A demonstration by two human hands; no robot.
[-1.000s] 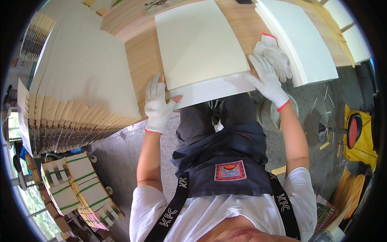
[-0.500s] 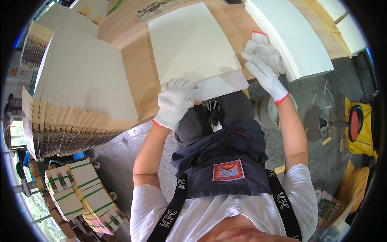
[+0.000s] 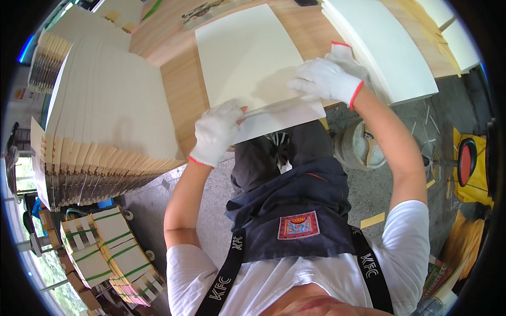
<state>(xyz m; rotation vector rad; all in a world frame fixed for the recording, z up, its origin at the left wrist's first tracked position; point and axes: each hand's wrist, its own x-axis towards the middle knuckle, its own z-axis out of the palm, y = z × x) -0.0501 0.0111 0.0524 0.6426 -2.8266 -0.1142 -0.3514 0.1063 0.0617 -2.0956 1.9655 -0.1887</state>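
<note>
A large cream sheet (image 3: 250, 58) lies in front of me on the wooden table, with a white strip (image 3: 282, 118) along its near edge. At the near left corner, my left hand (image 3: 217, 131), in a white knitted glove with thumb and forefinger tips showing, closes on the strip's edge. My right hand (image 3: 327, 83), gloved in white with a red cuff, reaches over the sheet's near right part; its fingers are stretched out and somewhat blurred. Just beyond that hand, a loose white glove (image 3: 349, 59) lies beside a thick stack of white sheets (image 3: 387, 52).
Tall stacks of cream boards (image 3: 113, 100) fill the table's left side. A printed picture strip (image 3: 208, 11) and a dark phone-like object (image 3: 305, 2) lie at the far edge. Below on the right stands a round grey bucket (image 3: 358, 147). Green-strapped bundles (image 3: 113, 237) sit on the floor at left.
My right hand has moved left from beside the loose glove onto the sheet's near right part. My left hand has shifted slightly left, its thumb and forefinger closer together at the edge.
</note>
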